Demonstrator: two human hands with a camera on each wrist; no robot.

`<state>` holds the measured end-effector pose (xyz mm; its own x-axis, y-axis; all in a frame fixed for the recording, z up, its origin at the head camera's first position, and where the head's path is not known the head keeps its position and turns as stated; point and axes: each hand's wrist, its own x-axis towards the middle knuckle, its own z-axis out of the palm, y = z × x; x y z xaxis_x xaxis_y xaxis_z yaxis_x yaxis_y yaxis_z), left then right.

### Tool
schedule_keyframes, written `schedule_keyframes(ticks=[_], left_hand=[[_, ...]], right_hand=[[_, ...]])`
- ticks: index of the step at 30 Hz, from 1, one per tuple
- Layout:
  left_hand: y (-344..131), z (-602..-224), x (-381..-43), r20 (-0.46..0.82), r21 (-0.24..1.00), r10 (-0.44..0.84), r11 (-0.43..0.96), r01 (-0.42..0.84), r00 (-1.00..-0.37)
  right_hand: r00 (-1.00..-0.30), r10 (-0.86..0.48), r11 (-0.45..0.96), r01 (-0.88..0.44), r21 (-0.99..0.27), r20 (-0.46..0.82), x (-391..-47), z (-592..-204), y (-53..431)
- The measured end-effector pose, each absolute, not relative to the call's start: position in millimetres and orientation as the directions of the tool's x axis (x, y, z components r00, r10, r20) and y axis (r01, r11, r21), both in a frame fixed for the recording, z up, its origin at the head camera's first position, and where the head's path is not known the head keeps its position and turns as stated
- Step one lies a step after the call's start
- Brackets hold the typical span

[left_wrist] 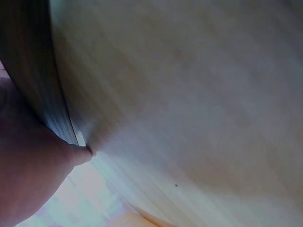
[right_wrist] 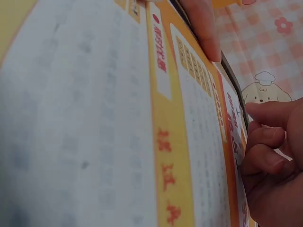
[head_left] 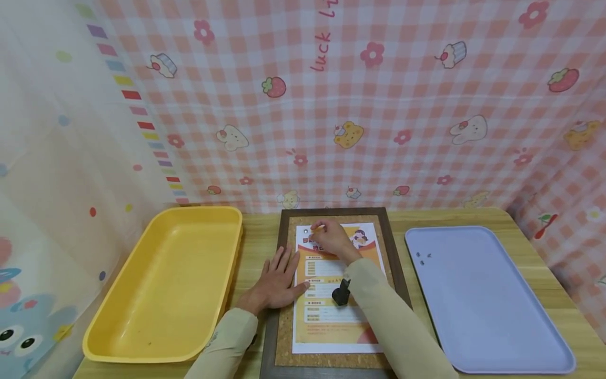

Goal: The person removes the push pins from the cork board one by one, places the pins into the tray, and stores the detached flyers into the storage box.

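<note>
A printed sheet (head_left: 322, 337) with an orange and yellow design lies on a dark-framed cork board (head_left: 286, 342). My left hand (head_left: 279, 279) rests flat across the board's left frame, with fingers spread and the thumb over the sheet's edge. In the left wrist view, part of that hand (left_wrist: 35, 175) shows beside the frame. At the sheet's top left is a small silver pin (head_left: 305, 231). Right beside it my right hand (head_left: 331, 239) has its fingers curled, and nothing shows between them. The right wrist view has this hand (right_wrist: 279, 161) close to the sheet (right_wrist: 94, 118).
A yellow tub (head_left: 161, 352) stands left of the board. To the right, a lavender tray (head_left: 487, 295) carries several tiny dark pieces (head_left: 422, 259) near its upper left. A pink checked curtain (head_left: 307, 116) hangs behind the wooden table (head_left: 445, 218).
</note>
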<state>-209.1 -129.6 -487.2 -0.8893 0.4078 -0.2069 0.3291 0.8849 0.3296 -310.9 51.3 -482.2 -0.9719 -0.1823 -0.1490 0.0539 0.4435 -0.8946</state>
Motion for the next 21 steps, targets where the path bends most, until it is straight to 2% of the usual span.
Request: schedule_keyframes(ticks=[4,10,21], left_hand=[[-127.5,-487.3,-209.9,-0.207,0.327,0.409,0.885,0.331,-0.889],[-126.5,-487.9,-209.6,-0.208,0.316,0.404,0.890,0.330,-0.891],[-130.3,-489.1,-210.4,-0.208,0.325,0.413,0.884,0.336,-0.887]], right_hand=[[-0.979,-0.181,0.499,-0.008,-0.867,-0.095,-312.4,-481.2,47.7],[-0.985,-0.163,0.504,-0.039,-0.863,-0.050,-315.1,-482.8,43.2],[-0.983,-0.162,0.497,-0.006,-0.868,-0.086,-318.1,-486.9,37.6]])
